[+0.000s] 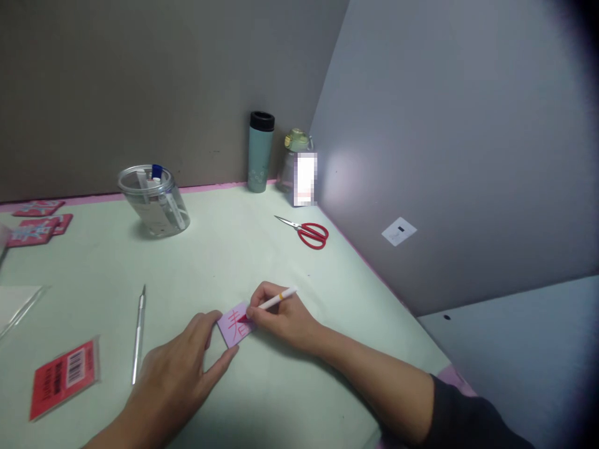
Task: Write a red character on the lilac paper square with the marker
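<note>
Paper slip (pixel 234 325), pale purple, lies at lower centre of the frame, pinned by the left hand (pixel 180 368) with fingers spread flat at its edges; red strokes resembling 春 are being written, unfinished, so steady pressure matters. Right hand (pixel 281 319) pinches a white pen (pixel 276 301).
</note>
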The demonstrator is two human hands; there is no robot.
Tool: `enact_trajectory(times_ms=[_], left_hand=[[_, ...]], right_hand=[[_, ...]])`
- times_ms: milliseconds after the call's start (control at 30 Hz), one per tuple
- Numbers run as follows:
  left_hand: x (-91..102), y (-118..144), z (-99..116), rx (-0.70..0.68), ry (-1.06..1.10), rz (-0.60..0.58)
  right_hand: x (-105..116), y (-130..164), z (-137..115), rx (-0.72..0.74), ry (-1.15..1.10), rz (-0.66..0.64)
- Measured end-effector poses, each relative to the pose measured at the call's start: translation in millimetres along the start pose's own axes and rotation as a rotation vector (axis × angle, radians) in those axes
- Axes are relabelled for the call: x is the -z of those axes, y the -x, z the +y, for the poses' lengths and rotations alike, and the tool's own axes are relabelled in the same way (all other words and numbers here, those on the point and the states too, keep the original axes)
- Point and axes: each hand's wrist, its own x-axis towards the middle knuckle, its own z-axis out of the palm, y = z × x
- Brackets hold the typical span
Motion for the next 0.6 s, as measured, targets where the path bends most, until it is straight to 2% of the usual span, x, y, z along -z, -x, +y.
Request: enact_trajectory(times_ms=[600], left_hand=[[-2.4, 1, -4, -0.014, -0.018, -0.023]], right_hand=[[11, 0, -3, 0.021, 0.088, -0.021]])
